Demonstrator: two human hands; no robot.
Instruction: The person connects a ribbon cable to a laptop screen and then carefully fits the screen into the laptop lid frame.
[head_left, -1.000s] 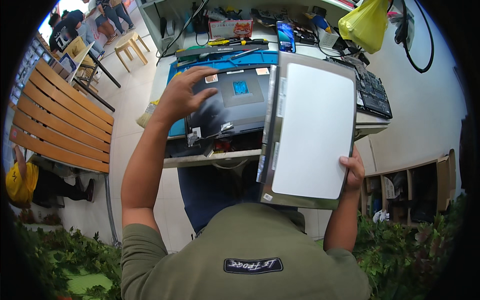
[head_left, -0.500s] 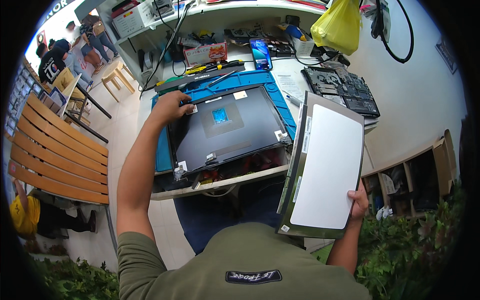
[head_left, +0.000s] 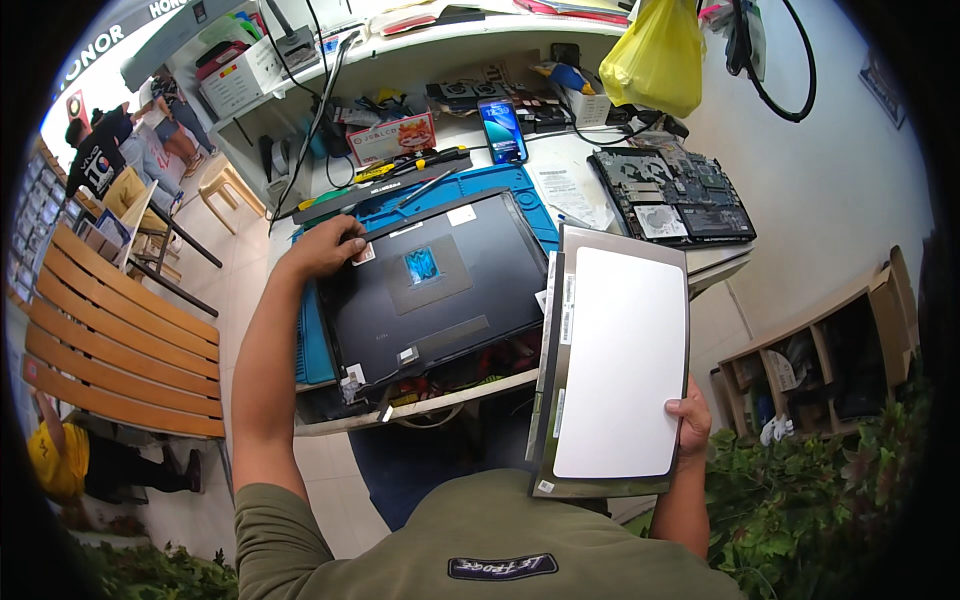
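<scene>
A dark laptop lid shell [head_left: 355, 310] lies on the blue repair mat [head_left: 305, 340], with a blue square patch [head_left: 421, 264] at its middle and small white tabs near its corners. My left hand [head_left: 328, 246] is at the lid's far left corner, thumb and fingers closed on the edge beside a small tab. In my right hand [head_left: 691, 418] is a laptop screen panel [head_left: 620, 350], gripped by its right edge, tilted upright with its white back showing. The panel covers the lid's right end; the fingers behind it are hidden.
An opened laptop base [head_left: 675, 190] sits at the bench's right. Behind the mat stand a lit phone [head_left: 502, 131], tools [head_left: 410, 165] and a red-white box [head_left: 392, 138]. A yellow bag [head_left: 655, 60] hangs above. A wooden bench [head_left: 130, 340] is at left, shelves [head_left: 810, 360] at right.
The screen panel has come left and nearer to me in my right hand, now overlapping the lid's right end. My left hand keeps its place at the lid's corner. The whole view has shifted slightly.
</scene>
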